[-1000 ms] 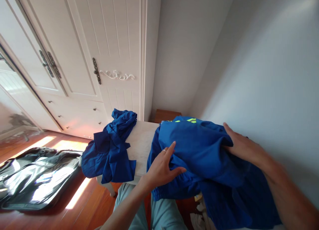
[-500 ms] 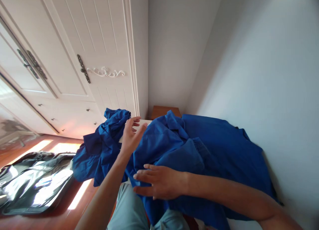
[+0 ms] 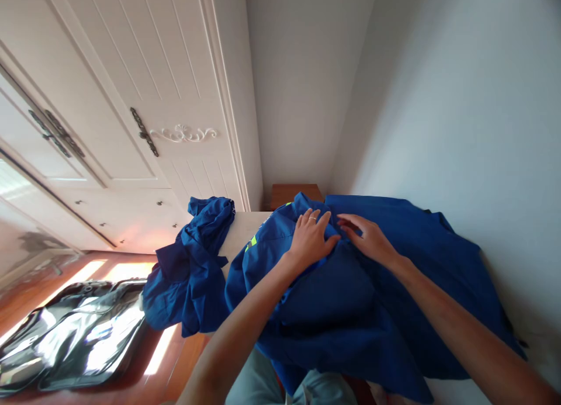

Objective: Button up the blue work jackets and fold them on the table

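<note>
The left hand (image 3: 312, 236) lies on the blue jacket (image 3: 333, 300) with fingers slightly spread, while the right hand (image 3: 366, 238), just beside it, has its fingers bent, any pinch on the jacket being indeterminable, and the jacket rests rumpled on the table (image 3: 248, 222) beside a blue bundle (image 3: 193, 270).

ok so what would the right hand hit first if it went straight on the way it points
Most likely the left hand, just across from the right hand; depth is unclear, so it could brush the blue garment beneath first.
</note>
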Demonstrator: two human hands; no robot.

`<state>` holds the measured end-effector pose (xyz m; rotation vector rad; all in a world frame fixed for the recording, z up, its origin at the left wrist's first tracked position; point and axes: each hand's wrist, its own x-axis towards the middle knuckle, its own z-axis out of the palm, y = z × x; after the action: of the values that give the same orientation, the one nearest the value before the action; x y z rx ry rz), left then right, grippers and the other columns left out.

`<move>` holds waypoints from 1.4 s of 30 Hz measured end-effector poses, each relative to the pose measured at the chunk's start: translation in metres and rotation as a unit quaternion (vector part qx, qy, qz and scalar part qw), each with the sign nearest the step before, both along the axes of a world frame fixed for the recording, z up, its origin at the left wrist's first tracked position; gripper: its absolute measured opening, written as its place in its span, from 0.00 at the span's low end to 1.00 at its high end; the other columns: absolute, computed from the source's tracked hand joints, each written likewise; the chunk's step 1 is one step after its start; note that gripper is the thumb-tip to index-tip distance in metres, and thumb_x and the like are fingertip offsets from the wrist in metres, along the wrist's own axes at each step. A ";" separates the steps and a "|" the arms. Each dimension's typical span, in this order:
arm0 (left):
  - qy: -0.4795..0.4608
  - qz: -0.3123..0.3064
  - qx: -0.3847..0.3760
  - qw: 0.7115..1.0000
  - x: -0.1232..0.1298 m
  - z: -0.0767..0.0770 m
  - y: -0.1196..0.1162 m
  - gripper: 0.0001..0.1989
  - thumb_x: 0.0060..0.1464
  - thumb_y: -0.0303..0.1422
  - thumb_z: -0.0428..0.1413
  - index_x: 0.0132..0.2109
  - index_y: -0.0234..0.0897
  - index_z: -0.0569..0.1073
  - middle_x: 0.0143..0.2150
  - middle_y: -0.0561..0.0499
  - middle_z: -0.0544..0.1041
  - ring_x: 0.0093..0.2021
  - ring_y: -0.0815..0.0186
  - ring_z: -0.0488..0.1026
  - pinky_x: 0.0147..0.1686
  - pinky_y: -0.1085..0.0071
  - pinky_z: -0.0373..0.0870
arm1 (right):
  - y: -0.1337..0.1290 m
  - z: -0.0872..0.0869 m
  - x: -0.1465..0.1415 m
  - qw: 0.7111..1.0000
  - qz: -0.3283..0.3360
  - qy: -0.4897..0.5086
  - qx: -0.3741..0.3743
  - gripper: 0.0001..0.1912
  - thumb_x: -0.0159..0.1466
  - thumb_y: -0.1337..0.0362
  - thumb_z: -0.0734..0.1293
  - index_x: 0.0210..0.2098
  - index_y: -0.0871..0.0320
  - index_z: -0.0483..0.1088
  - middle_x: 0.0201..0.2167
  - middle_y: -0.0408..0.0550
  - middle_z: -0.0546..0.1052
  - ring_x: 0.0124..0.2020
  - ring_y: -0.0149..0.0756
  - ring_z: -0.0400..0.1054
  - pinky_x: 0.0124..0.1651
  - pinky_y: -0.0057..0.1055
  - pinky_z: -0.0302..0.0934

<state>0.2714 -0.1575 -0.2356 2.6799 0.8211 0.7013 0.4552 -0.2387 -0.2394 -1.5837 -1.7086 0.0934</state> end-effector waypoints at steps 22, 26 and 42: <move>-0.146 -0.029 -0.088 0.985 -0.042 -0.011 0.039 0.16 0.56 0.26 0.52 0.47 0.42 0.80 0.46 0.47 0.78 0.47 0.60 0.74 0.51 0.65 0.69 | 0.006 -0.040 -0.009 0.961 0.026 0.271 -0.046 0.25 0.64 0.55 0.65 0.59 0.55 0.65 0.48 0.55 0.74 0.37 0.38 0.75 0.34 0.34 0.71; -0.352 -0.005 -0.186 0.917 -0.064 -0.020 0.042 0.09 0.54 0.29 0.56 0.39 0.38 0.81 0.42 0.48 0.79 0.48 0.60 0.74 0.52 0.64 0.68 | 0.005 -0.036 -0.023 0.978 0.055 0.180 0.091 0.34 0.63 0.57 0.68 0.66 0.49 0.54 0.63 0.58 0.60 0.58 0.46 0.66 0.50 0.42 0.70; -0.418 0.011 -0.376 0.827 -0.082 -0.037 0.043 0.12 0.49 0.38 0.61 0.39 0.34 0.79 0.36 0.50 0.77 0.31 0.68 0.71 0.33 0.73 0.70 | 0.051 0.013 -0.041 0.971 0.071 -0.181 0.141 0.17 0.64 0.74 0.62 0.38 0.51 0.80 0.33 0.46 0.81 0.37 0.38 0.72 0.53 0.42 0.62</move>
<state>0.1899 -0.1142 -0.2726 1.4330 0.6622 1.1267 0.4137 -0.1872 -0.2267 -1.3211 -2.0109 -0.3747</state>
